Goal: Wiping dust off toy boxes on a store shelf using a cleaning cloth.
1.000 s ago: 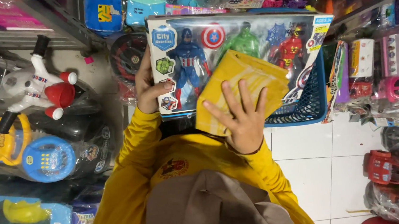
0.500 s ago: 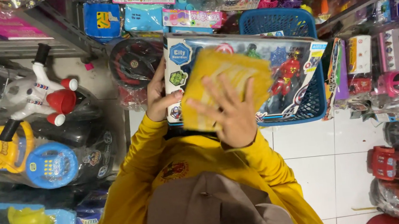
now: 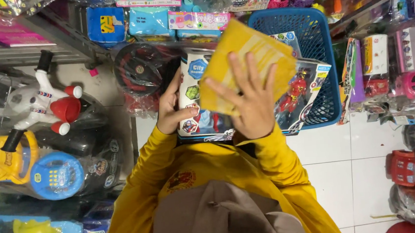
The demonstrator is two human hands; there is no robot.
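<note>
Currently my left hand (image 3: 171,109) grips windowed cardboard action-figure toy box (image 3: 202,114) edge over blue plastic basket (image 3: 317,39); right hand (image 3: 250,101), fingers splayed, presses flat yellow packet (image 3: 249,54) against it. Unpinched packet could slide off.

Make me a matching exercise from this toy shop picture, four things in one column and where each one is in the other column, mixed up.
Things:
1. yellow cloth
2. action figure box
3. blue basket
4. white ride-on toy

Places:
A. on the tiled floor, behind the box
B. under the right hand, on the box front
C. at far left, wrapped in clear plastic
D. its side edge in the left hand

Pairs: 1-B, 2-D, 3-A, 4-C
</note>
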